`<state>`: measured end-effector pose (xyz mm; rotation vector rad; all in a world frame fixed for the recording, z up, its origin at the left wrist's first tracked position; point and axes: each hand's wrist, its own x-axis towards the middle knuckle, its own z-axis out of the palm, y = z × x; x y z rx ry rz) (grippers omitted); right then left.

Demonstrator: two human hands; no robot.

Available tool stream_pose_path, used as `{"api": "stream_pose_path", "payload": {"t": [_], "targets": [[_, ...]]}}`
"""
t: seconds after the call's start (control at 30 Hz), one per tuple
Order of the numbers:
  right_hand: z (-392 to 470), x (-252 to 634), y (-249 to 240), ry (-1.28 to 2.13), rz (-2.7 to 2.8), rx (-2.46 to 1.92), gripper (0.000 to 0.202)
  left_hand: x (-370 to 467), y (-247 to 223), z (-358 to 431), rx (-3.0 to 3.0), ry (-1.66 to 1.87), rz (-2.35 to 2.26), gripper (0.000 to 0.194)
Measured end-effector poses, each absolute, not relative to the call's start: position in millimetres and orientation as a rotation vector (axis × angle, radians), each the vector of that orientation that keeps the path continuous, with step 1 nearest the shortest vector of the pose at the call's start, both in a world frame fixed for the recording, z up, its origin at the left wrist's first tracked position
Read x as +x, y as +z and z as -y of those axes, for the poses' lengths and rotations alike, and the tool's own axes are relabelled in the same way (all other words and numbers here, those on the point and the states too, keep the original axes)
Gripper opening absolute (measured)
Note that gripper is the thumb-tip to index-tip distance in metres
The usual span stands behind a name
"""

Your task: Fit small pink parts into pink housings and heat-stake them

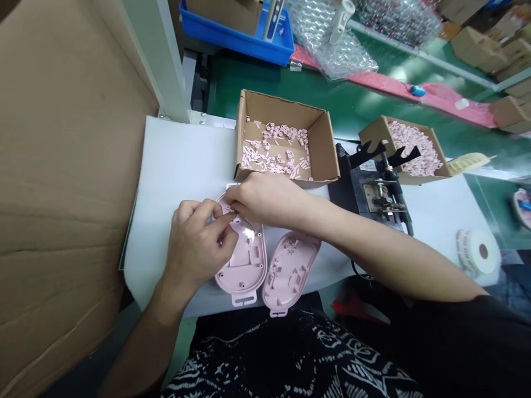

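Note:
Two pink oval plastic shells lie open side up on the white work surface (178,166). My left hand (199,246) rests on the left shell (244,265) and steadies it, its fingers curled over the shell's upper part. My right hand (261,198) pinches a small pink part at the top end of the same shell; the part itself is mostly hidden by my fingertips. The right shell (290,272) lies untouched beside it.
A cardboard box (323,143) of several small pink parts stands just behind my hands. A second box of pink parts (415,146) and a black metal fixture (381,193) are to the right, and a tape roll (477,251). A large cardboard wall (62,166) stands on the left.

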<state>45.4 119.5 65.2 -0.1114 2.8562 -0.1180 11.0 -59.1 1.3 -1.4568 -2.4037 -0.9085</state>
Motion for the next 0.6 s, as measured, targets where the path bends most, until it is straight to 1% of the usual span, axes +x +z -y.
{"api": "stream_pose_path", "payload": {"t": [0.07,0.17,0.23,0.33,0.37,0.43,0.47,0.53,0.6], "targets": [[-117.4,42.0,70.1,-0.098,-2.831,-0.104,0.022,9.8,0.6,58.9,-1.468,-0.906,2.394,0.021],[-122.4,51.1,89.9,-0.123,-2.86,-0.126,0.02,8.3,0.6,58.8,-1.475,-0.921,2.376,0.024],[-133.1,74.6,106.4,-0.292,-2.958,-0.159,0.02,7.6,1.4,58.7,-1.476,-0.931,2.365,0.024],[-151.6,133.4,114.1,-0.743,-3.114,-0.03,0.019,6.8,2.4,58.2,-1.474,-0.961,2.336,0.021],[-156.3,154.9,108.9,-0.87,-3.155,0.101,0.018,6.3,2.3,57.9,-1.482,-0.968,2.323,0.021],[-162.0,191.8,88.2,-1.023,-3.159,0.451,0.029,4.8,0.7,57.4,-1.505,-0.969,2.299,0.022],[-162.9,204.5,74.9,-1.04,-3.108,0.584,0.034,3.7,-0.5,57.4,-1.516,-0.962,2.289,0.022],[-162.2,215.0,49.3,-1.039,-3.03,0.676,0.033,0.8,-2.1,57.9,-1.532,-0.939,2.27,0.021],[-160.9,207.1,30.8,-1.003,-3.068,0.618,0.028,-1.7,0.1,58.5,-1.555,-0.899,2.244,0.02]]}}
